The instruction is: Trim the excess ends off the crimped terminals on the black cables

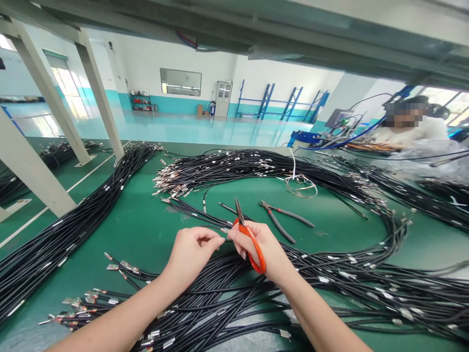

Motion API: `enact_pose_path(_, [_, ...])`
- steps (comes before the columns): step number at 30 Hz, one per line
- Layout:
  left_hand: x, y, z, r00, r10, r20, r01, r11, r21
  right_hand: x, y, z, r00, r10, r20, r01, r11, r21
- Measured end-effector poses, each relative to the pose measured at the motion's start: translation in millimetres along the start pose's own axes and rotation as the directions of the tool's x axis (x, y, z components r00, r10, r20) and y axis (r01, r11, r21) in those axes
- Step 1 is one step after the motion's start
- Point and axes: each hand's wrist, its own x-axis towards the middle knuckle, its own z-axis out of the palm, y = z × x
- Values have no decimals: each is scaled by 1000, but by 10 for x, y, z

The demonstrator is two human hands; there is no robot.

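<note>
My right hand (258, 239) is closed round a pair of orange-handled scissors (261, 261), their narrow metal blades pointing up and away from me. Its thumb and fingertips are also pinched together beside a cable end with a metal terminal (224, 230). Close by on the left, my left hand (196, 249) has thumb and forefinger pressed together; whatever small thing they pinch is too hidden to name. Both hands are above a bundle of black cables (227, 278) with white labels, whose terminal ends (88, 303) fan out at the lower left.
Grey-handled pliers (284, 217) lie beyond my right hand, near a dark pen-like tool (227, 208). More cable bundles lie at the back (234, 164) and left (84, 220). Slanted metal posts (98, 93) stand left; a beam (234, 24) crosses overhead. A person (414, 122) sits at far right.
</note>
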Motion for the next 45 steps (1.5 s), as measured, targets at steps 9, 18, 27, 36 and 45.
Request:
enact_pose_path(9, [31,14,-48,837,545,42,-536,804,258,-37,-28,-24,998,2,65,-7,998,70])
enact_pose_path(18, [-40,113,10,952,296,-82,-281,948,152,-39,-53,-4,997,-19,69,7,986,167])
enact_pose_path(27, [-24,116,59,997,-17,-73,17,1000,-9,-32,-42,-7,998,-11,55,0,979,203])
enact_pose_path(36, [-23,141,39,993,70,-96,-68,997,23,-20,-13,-8,997,-8,76,-9,977,213])
enact_pose_path(45, [-10,178,55,993,-118,19,119,967,-226,-17,-17,-15,998,-19,58,5,973,230])
